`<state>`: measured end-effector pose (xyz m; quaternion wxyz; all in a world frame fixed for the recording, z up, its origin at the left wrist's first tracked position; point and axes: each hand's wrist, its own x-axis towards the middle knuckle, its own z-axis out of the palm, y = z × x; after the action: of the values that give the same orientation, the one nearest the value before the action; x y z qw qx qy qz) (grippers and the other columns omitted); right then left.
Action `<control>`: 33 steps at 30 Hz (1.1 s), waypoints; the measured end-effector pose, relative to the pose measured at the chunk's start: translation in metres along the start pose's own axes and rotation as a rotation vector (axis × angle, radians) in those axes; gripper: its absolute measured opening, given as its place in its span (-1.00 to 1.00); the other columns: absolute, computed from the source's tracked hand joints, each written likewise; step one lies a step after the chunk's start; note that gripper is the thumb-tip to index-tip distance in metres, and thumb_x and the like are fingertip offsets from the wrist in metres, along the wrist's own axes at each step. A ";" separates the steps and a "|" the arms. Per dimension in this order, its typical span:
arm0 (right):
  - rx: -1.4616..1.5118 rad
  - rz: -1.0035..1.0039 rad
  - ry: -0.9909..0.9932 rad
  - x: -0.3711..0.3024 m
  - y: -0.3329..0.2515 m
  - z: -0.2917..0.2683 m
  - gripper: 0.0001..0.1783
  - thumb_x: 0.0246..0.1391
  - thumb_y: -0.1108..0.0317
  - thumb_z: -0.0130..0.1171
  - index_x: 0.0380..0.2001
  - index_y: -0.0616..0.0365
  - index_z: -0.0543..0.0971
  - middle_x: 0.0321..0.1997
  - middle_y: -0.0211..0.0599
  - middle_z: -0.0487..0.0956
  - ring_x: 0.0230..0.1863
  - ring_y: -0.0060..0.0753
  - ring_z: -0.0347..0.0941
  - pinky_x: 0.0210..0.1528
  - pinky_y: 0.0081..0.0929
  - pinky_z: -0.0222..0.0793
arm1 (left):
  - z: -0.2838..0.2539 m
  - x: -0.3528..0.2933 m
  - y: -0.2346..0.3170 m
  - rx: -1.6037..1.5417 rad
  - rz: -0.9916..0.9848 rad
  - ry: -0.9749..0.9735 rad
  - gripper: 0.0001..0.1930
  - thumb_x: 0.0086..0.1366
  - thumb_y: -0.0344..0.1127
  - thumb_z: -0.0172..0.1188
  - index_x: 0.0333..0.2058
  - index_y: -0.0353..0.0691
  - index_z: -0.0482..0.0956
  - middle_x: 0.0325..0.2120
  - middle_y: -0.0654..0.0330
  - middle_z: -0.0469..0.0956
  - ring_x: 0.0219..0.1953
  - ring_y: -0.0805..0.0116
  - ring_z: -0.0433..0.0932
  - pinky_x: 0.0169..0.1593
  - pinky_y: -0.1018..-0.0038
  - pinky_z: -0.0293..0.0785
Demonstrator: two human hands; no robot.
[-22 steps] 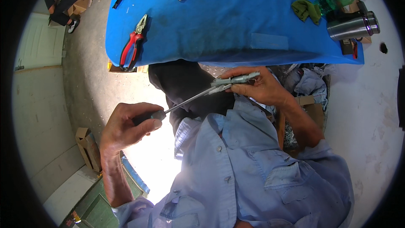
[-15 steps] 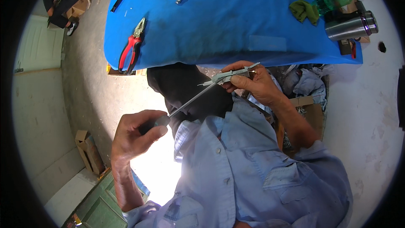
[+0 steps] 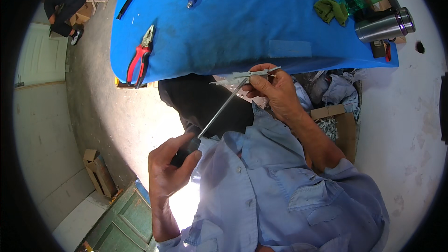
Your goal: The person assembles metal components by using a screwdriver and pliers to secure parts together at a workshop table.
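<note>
apparently the work is midway: a black-handled screwdriver with a straight steel shaft point(image 3: 220, 112) meets a narrow, pale-grey, metal-looking part point(image 3: 241, 74), though how much is left i cannot tell. the part sits just by the near edge of the blue-covered worktop point(image 3: 224, 28), its long axis roughly along that edge, right end tipped slightly toward it. the left hand's grip point(image 3: 169, 167) is clamped round the handle; the right hand point(image 3: 279, 94) pinches the part.
</note>
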<state>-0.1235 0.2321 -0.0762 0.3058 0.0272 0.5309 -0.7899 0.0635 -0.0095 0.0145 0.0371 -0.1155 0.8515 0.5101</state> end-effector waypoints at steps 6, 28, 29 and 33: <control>-0.033 -0.048 -0.007 -0.001 0.002 0.008 -0.66 0.35 0.38 0.23 0.08 0.38 0.50 -0.11 -0.07 0.68 -0.13 -0.38 0.70 -0.14 -0.53 0.68 | 0.012 0.001 0.000 0.065 0.063 0.079 -0.58 0.16 -0.53 0.42 0.03 -0.33 0.63 -0.40 0.11 0.66 -0.46 0.48 0.58 -0.40 0.54 0.47; -0.208 -0.353 0.126 0.005 -0.005 0.015 -0.68 0.25 0.51 0.33 0.05 0.37 0.60 -0.14 -0.24 0.71 -0.15 -0.61 0.62 -0.13 -0.66 0.57 | 0.055 -0.007 0.014 0.444 0.303 0.324 -0.53 0.14 -0.62 0.38 0.07 -0.31 0.62 -0.03 -0.07 0.63 -0.07 0.04 0.71 -0.02 0.32 0.69; -0.228 -0.361 0.131 0.004 -0.005 0.014 -0.68 0.25 0.50 0.33 0.04 0.37 0.60 -0.15 -0.25 0.71 -0.16 -0.62 0.62 -0.14 -0.66 0.56 | 0.056 -0.007 0.013 0.471 0.318 0.331 -0.55 0.16 -0.63 0.37 0.07 -0.33 0.61 -0.03 -0.10 0.63 -0.07 0.03 0.72 -0.01 0.31 0.69; -0.333 -0.380 0.116 0.001 -0.005 0.010 -0.68 0.24 0.50 0.33 0.04 0.35 0.63 -0.18 -0.24 0.73 -0.19 -0.64 0.61 -0.16 -0.65 0.55 | 0.046 -0.007 0.020 0.511 0.326 0.322 -0.57 0.18 -0.63 0.38 0.05 -0.33 0.63 -0.04 -0.12 0.66 -0.05 0.01 0.73 -0.01 0.31 0.70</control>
<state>-0.1244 0.2241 -0.0679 0.1214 -0.0785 0.6658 -0.7320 0.0630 0.0411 0.0107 -0.1520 -0.0441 0.9540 0.2546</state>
